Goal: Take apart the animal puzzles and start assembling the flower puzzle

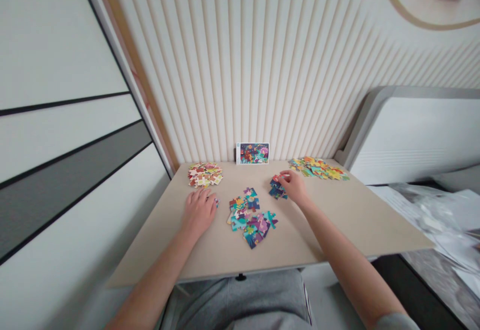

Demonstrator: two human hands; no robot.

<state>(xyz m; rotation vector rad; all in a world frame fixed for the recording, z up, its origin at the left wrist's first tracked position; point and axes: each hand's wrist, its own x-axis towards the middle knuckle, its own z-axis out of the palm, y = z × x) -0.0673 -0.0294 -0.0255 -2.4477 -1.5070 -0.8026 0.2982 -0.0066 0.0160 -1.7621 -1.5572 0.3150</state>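
My right hand (pixel 294 188) has its thumb and fingers pinched on a red-topped puzzle piece (pixel 276 177), at the small pile of dark blue puzzle pieces (pixel 278 190). On the left of the table, my left hand (pixel 198 211) lies palm down with fingers stretched out. A bit of a puzzle piece (pixel 216 202) peeks out beside its fingers; the rest is hidden. Between my hands spreads a loose group of purple, teal and orange puzzle pieces (pixel 250 217), some overlapping.
A picture card (pixel 253 153) of a colourful scene leans on the ribbed wall (pixel 225 70) behind the beige table (pixel 210 260). Red and cream pieces (pixel 205 174) are heaped at back left, yellow and green ones (pixel 318 168) at back right. A bed (pixel 423 130) stands on the right.
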